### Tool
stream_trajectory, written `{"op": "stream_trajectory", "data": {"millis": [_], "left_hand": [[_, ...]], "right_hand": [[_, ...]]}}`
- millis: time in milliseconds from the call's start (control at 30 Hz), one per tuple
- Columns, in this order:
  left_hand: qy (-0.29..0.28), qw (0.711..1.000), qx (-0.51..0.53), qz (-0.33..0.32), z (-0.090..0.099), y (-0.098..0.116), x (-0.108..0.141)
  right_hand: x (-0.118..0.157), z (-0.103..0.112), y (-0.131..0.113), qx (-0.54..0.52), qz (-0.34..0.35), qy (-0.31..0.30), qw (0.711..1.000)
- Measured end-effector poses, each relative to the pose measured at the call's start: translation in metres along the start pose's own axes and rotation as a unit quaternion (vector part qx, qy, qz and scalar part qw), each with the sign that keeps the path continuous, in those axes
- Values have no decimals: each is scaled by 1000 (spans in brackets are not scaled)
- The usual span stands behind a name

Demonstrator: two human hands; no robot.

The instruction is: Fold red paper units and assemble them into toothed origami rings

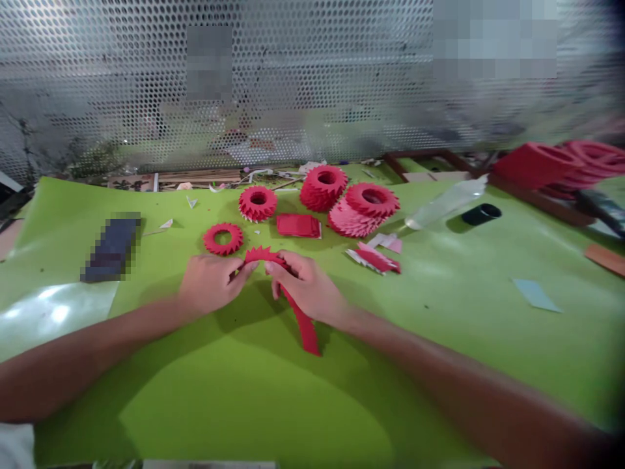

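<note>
A red strip of folded paper pieces (305,326) with a sawtooth edge curves between my two hands over the green table. My left hand (209,280) pinches its left end. My right hand (307,283) is closed round the strip's middle, and the tail hangs down below it toward me. Just beyond my left hand lies a flat red toothed paper ring (223,239). Behind the strip is a stack of red paper rectangles (299,225). My fingers hide part of the strip.
Stacked red toothed rings (258,204) stand at the back, with taller red stacks (323,187) and a red-and-pink one (364,212) beside them. Loose folded pieces (375,257), a clear bottle (446,202) and a dark cylinder (482,214) lie right. A blurred dark flat object (112,247) is left.
</note>
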State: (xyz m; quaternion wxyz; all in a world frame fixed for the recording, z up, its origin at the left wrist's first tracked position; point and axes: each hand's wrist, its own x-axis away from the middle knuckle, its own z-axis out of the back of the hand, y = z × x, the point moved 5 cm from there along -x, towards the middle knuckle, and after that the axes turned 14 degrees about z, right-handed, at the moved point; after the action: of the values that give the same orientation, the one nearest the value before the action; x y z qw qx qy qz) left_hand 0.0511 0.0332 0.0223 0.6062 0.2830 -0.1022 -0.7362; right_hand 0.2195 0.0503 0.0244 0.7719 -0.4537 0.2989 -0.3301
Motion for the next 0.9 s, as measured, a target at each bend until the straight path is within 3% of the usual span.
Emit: {"op": "stream_trajectory", "data": {"millis": [100,300,433,500,600,700,900], "left_hand": [[-48,998,37,12,0,-1,-1],[-198,973,115,-1,-9,2,1],[-225,966,130,5,-14,2,6],[-206,971,116,18,-13,1,7],[-125,991,48,19,-6,2,7],[-57,998,-9,-31,1,8,6],[-9,990,-65,-128,4,14,12]], "right_hand": [[0,2,3,3,-17,-46,999],[2,4,2,4,-21,-181,983],[1,10,2,30,-27,-199,979],[0,13,3,45,-34,-186,981],[-1,13,5,44,-48,-163,984],[0,7,6,37,-49,-160,985],[3,0,9,52,-48,-159,985]]}}
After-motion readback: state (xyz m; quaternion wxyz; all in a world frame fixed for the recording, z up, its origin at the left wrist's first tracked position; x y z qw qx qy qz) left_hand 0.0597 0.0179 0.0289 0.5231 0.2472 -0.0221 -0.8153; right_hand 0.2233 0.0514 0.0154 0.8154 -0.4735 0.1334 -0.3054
